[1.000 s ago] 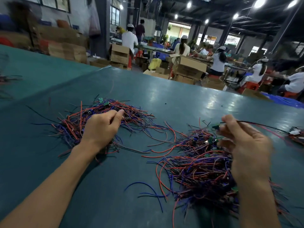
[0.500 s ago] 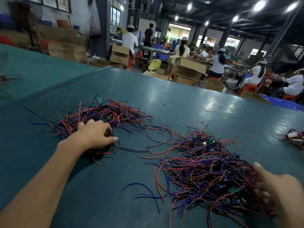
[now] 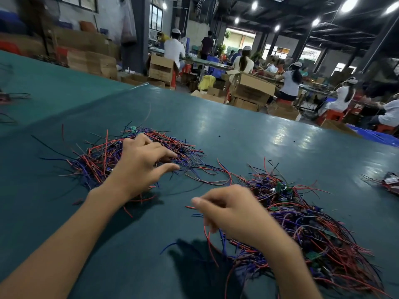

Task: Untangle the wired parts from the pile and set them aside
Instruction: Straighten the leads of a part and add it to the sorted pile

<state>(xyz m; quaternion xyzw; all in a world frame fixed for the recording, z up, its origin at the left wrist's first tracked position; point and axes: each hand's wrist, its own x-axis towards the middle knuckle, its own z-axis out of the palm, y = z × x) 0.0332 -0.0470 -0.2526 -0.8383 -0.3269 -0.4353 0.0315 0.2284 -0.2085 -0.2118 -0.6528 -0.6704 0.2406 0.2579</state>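
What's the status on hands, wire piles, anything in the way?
Left hand open, resting on left pile. Right hand pinching wires at right pile edge. Nothing blocking; small bundle far right.

No legible text anywhere (cardboard boxes (image 3: 251, 90) too blurred)

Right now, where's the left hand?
Head view, left of centre: the left hand rests, fingers spread, on the left wire pile, with the right hand and the larger right pile nearer the camera to its right.

Dim overall; ceiling lamps (image 3: 349, 4) glare on table (image 3: 237, 126); right hand (image 3: 233, 212) blurred.
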